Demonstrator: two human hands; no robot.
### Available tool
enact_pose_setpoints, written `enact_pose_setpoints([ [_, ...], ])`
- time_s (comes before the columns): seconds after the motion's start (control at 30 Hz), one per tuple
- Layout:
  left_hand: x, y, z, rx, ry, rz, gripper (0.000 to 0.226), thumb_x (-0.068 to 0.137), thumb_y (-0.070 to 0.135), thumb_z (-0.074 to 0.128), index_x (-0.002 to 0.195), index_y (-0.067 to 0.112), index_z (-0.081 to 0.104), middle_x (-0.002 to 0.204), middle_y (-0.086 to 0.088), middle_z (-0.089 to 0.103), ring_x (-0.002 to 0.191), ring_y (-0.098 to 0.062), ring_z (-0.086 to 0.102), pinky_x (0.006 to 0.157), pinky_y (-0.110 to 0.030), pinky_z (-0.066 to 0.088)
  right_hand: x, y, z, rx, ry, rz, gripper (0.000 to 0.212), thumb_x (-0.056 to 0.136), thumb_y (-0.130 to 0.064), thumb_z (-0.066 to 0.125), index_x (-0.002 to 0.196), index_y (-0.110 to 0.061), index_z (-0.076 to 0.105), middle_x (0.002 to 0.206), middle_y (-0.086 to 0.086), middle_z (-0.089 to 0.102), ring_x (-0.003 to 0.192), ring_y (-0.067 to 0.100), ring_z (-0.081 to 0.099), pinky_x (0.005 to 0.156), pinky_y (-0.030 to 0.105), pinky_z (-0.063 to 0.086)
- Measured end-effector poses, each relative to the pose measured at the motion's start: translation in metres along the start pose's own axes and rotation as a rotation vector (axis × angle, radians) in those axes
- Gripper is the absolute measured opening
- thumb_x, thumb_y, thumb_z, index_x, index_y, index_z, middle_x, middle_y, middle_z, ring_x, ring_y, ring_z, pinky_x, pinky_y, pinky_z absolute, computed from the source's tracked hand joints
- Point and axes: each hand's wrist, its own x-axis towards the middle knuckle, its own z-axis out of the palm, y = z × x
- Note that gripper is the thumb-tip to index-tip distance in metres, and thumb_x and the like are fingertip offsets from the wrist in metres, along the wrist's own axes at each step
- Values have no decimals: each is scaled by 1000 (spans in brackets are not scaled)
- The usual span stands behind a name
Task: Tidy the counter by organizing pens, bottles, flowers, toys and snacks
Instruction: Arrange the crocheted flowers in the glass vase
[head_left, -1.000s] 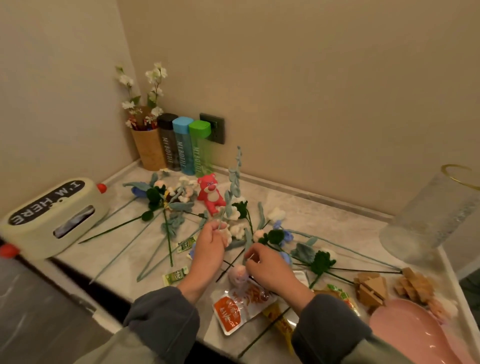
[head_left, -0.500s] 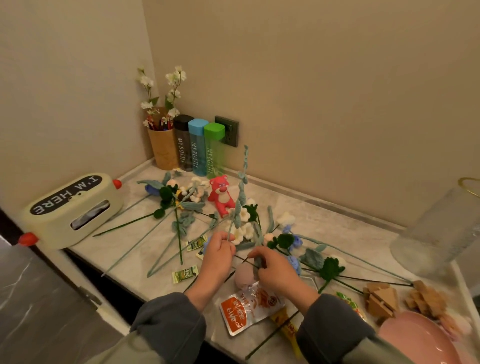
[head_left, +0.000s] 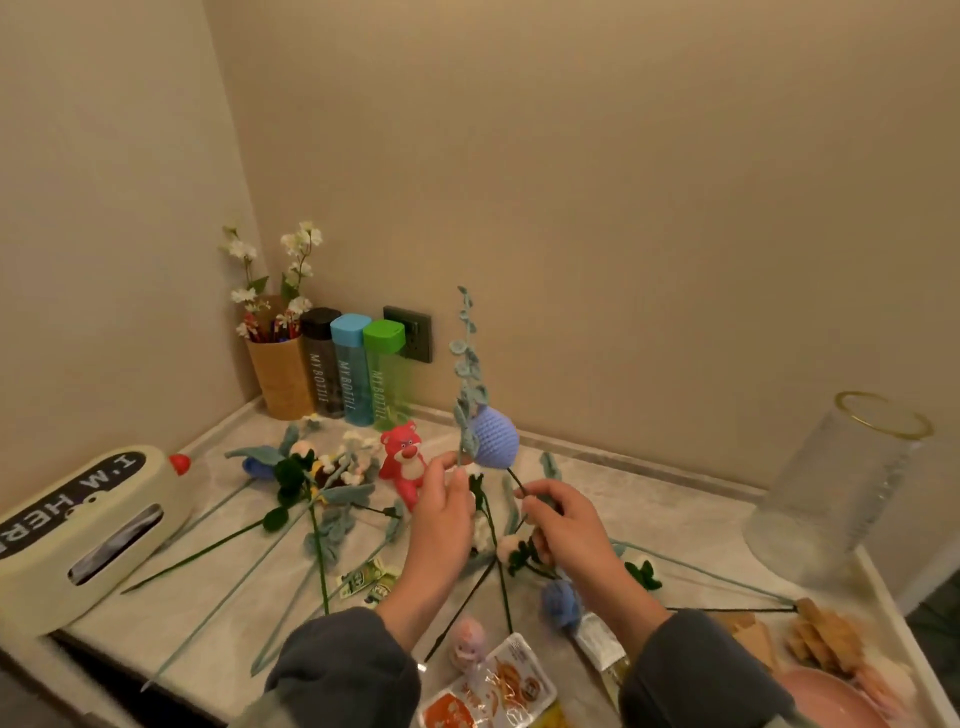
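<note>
My left hand (head_left: 441, 514) pinches the stem of a tall blue-green leaf sprig (head_left: 467, 364) and holds it upright above the counter. My right hand (head_left: 566, 525) pinches the dark stem of a blue crocheted tulip (head_left: 496, 436), lifted beside the sprig. Several more crocheted flowers (head_left: 322, 478) with long stems lie scattered on the counter. A red bear toy (head_left: 402, 457) stands behind my left hand. Three bottles (head_left: 353, 369) and a pen holder (head_left: 278, 374) stand in the corner. A snack packet (head_left: 493, 691) lies near the front edge.
A clear glass vase (head_left: 852, 499) with a gold rim stands at the right. A cream tissue box (head_left: 78, 530) sits at the left edge. A pink plate (head_left: 831, 696), wooden puzzle pieces (head_left: 826, 639), a small pink figure (head_left: 467, 644) and small green packets (head_left: 363, 579) lie near the front.
Both hands rose from the counter. The left lifted the leaf sprig upright, and the right raised a blue tulip by its stem. The view tilted up.
</note>
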Motion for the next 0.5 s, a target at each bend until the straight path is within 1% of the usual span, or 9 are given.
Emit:
enact_pose_setpoints([
  [0.03,3,4,4,-21,-18,-1,20,102,26,33,115,28,48,60,4,39,46,-9,33,42,-23,27,1,-4,-2,35,3,21,14,97,-14,51,98,-18,65,71,0,58,51,7,51,48,21,42],
  [0.07,7,8,8,-54,-34,-3,20,102,24,33,114,26,48,58,4,37,44,-8,31,40,-22,25,3,-8,-4,72,15,34,15,98,-13,49,98,-16,64,69,2,56,51,8,51,48,21,43],
  [0.13,15,16,15,-140,-64,-24,19,102,16,31,109,19,48,57,2,37,40,-7,29,36,-19,24,7,-17,-4,201,46,51,16,99,-9,46,97,-12,61,70,4,54,59,12,55,53,24,46],
  [0.23,31,22,25,-216,-92,-70,19,99,3,30,99,12,47,65,-1,46,44,-8,34,38,-19,26,16,-34,-5,436,96,55,16,100,-6,43,96,-10,58,73,6,55,68,16,60,59,26,49],
  [0.3,39,22,30,-207,-120,-99,19,98,1,31,95,11,47,68,-2,45,47,-9,33,41,-20,27,21,-44,-6,519,114,63,15,101,-6,42,97,-10,57,79,8,59,73,17,62,64,28,52],
  [0.37,50,22,32,-191,-163,-120,19,97,2,33,92,11,48,64,-1,39,48,-9,30,42,-20,25,27,-52,-7,544,134,61,15,101,-7,43,97,-11,56,84,7,60,78,17,63,69,31,54],
  [0.43,62,26,33,-197,-211,-132,16,98,8,37,90,12,50,59,2,36,45,-7,29,40,-19,25,32,-59,-8,522,164,51,13,101,-9,45,98,-12,57,88,7,61,82,18,64,73,32,56],
  [0.5,74,33,34,-178,-262,-86,8,96,14,47,92,15,55,54,9,43,43,-4,35,42,-19,28,37,-64,-8,484,199,36,12,101,-11,46,101,-11,58,93,8,63,85,18,65,73,32,57],
])
